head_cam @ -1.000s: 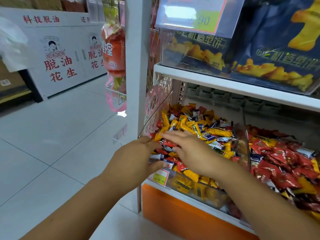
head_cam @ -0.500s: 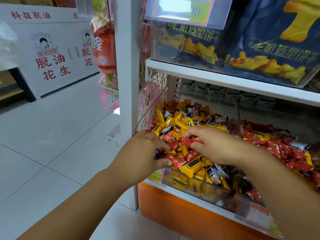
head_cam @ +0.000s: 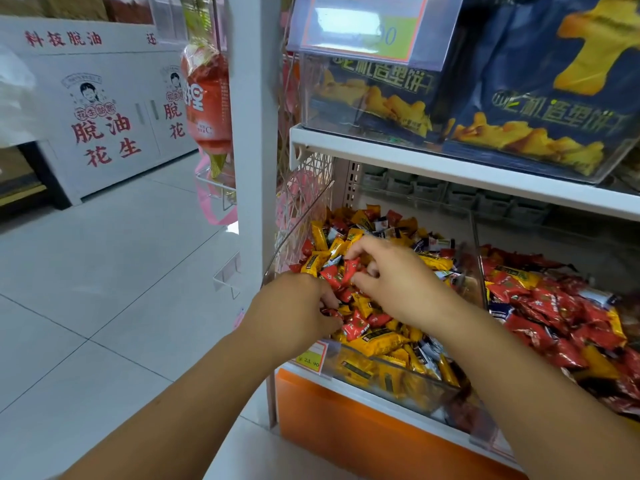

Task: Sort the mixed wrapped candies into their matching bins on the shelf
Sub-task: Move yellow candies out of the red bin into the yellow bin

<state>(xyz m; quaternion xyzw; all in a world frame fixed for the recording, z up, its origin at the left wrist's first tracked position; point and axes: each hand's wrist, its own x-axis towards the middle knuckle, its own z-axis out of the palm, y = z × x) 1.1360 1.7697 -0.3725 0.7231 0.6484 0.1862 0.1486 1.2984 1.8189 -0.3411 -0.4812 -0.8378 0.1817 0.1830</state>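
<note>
A clear left bin (head_cam: pixel 349 355) on the low shelf holds mixed yellow, red and dark wrapped candies (head_cam: pixel 381 342). The clear bin to its right (head_cam: pixel 479 271) holds mostly red candies (head_cam: pixel 554 306) with some yellow ones. My right hand (head_cam: pixel 398 278) is over the left bin with its fingers curled round several red candies (head_cam: pixel 341 273). My left hand (head_cam: pixel 298 310) is at the bin's front left corner, fingers curled on red candies (head_cam: pixel 330 311) in the pile.
A white shelf post (head_cam: pixel 254 140) stands left of the bins, with a hanging red snack bag (head_cam: pixel 207 105) beyond it. The upper shelf (head_cam: pixel 450 171) carries blue snack bags in a clear box. An orange base panel (head_cam: pixel 346 420) runs below. Tiled floor lies to the left.
My right hand has gathered red candies and lifted slightly over the pile. My left hand has closed in on red candies at the front corner. The view has shifted a little.
</note>
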